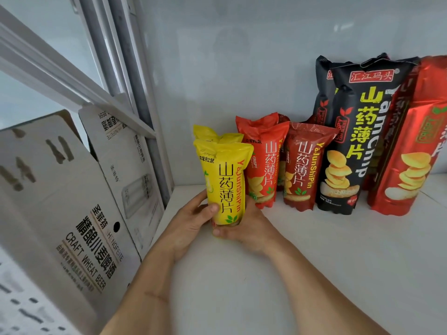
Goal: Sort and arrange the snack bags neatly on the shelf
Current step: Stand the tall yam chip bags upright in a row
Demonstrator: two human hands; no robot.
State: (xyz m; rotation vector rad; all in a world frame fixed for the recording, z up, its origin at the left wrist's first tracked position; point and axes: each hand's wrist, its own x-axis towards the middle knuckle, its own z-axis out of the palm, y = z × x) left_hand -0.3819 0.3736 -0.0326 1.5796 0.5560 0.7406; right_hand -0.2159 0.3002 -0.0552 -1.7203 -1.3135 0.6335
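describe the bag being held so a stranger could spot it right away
On the white shelf, a row of snack bags stands along the back wall. At its left end, both hands grip the front yellow bag; its neighbours to the right are red or black.

My 2 forearms are bare right down to my hands, no sleeves, watch or rings showing. A thin line marks my left forearm [154, 296] near the elbow.
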